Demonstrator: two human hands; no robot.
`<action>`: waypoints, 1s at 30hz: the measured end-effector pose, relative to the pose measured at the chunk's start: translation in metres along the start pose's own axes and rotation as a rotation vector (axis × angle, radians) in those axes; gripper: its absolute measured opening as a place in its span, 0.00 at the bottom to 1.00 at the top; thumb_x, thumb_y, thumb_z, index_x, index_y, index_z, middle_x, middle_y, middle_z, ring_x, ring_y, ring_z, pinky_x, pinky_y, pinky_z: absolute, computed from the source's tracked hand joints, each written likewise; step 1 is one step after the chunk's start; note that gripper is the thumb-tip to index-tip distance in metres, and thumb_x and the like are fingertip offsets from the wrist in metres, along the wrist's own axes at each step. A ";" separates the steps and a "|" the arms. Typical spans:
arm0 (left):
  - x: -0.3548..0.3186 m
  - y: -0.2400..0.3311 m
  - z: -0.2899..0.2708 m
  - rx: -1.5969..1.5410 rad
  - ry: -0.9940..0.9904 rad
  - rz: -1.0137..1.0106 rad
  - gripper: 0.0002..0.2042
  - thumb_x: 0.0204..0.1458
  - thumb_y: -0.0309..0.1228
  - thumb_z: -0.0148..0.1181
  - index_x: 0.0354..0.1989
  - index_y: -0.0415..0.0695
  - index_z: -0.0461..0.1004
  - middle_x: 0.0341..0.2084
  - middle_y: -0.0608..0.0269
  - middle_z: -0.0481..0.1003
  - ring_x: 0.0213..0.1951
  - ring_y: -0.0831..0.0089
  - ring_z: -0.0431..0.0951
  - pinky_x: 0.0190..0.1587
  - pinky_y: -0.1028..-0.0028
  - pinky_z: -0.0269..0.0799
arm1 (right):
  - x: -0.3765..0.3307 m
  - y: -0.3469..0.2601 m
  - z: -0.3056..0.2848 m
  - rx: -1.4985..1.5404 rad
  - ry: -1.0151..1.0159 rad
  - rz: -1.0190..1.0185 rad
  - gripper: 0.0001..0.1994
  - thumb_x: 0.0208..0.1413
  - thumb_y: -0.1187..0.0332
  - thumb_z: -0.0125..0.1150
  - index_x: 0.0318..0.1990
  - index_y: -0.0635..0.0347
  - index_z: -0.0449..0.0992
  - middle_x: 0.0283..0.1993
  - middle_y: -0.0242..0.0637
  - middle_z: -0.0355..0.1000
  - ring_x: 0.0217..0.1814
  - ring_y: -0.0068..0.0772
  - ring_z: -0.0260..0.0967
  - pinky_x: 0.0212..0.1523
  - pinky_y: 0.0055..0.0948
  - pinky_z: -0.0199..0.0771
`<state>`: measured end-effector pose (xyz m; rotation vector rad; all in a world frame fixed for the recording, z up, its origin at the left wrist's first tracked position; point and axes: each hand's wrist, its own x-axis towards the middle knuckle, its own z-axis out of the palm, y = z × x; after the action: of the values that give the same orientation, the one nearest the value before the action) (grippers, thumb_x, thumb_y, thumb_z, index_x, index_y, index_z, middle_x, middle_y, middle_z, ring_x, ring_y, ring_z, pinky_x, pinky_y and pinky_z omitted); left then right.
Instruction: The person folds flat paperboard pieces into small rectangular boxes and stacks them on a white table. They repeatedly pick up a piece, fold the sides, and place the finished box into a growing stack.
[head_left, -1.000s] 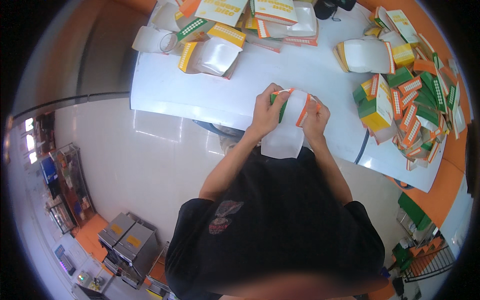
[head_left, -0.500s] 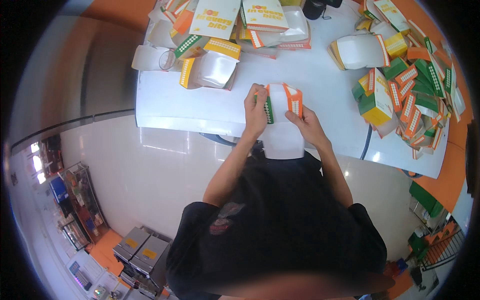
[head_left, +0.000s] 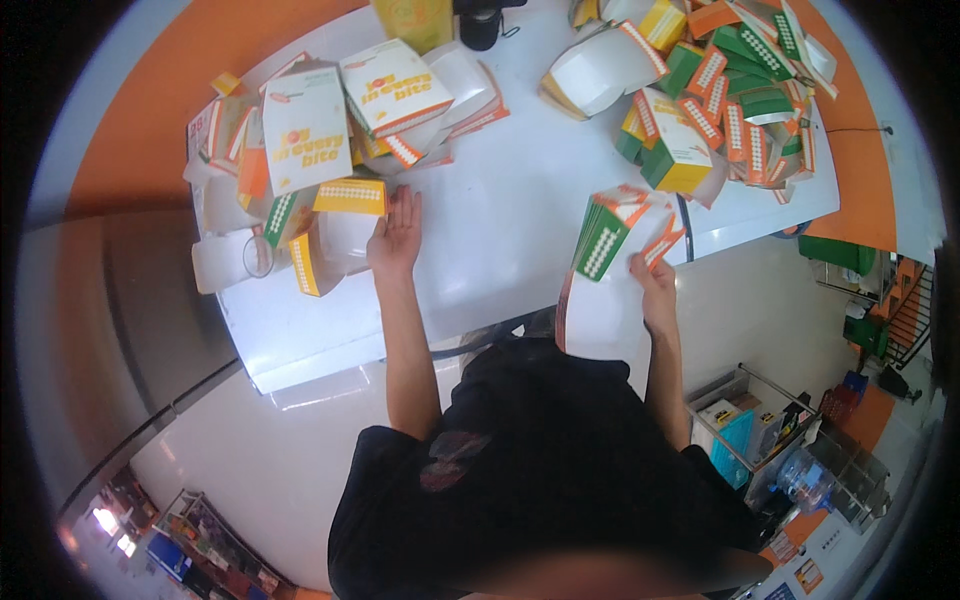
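My right hand (head_left: 655, 285) grips a folded paper food carton (head_left: 605, 315) by its orange side flap. White inside, with a green patterned side, it seems to be several nested layers, tilted over the table's front edge. My left hand (head_left: 398, 235) is open, fingers stretched out and palm showing, beside a yellow-sided carton (head_left: 350, 196) at the left pile. Its fingertips are close to that carton's edge; whether they touch it I cannot tell. Just below lies an open white carton tray (head_left: 345, 240).
A heap of green and orange cartons (head_left: 735, 115) covers the table's right side. At the left are more stacked cartons (head_left: 305, 130) and a clear round cup or ring (head_left: 258, 256). A black object (head_left: 480, 30) and a yellow bag (head_left: 418, 22) stand at the back of the white table (head_left: 480, 230).
My left hand has let go of the carton and moved left to the pile, opening out. My right hand has the carton, now more to the right. The view has turned.
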<state>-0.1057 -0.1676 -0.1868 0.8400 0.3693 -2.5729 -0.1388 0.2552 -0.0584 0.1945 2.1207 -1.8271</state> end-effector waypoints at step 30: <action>-0.109 -0.215 0.010 1.633 -0.301 -0.204 0.34 0.69 0.51 0.46 0.75 0.41 0.53 0.70 0.46 0.61 0.72 0.60 0.59 0.71 0.62 0.59 | 0.174 -0.013 -0.059 -0.161 -1.166 0.182 0.22 0.55 0.69 0.70 0.58 0.61 0.79 0.49 0.34 0.79 0.51 0.26 0.73 0.58 0.28 0.68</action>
<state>-0.1286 0.0507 -0.0859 0.7446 -2.0143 -2.6848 -0.3154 0.2916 -0.0976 -0.5661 1.3130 -1.1510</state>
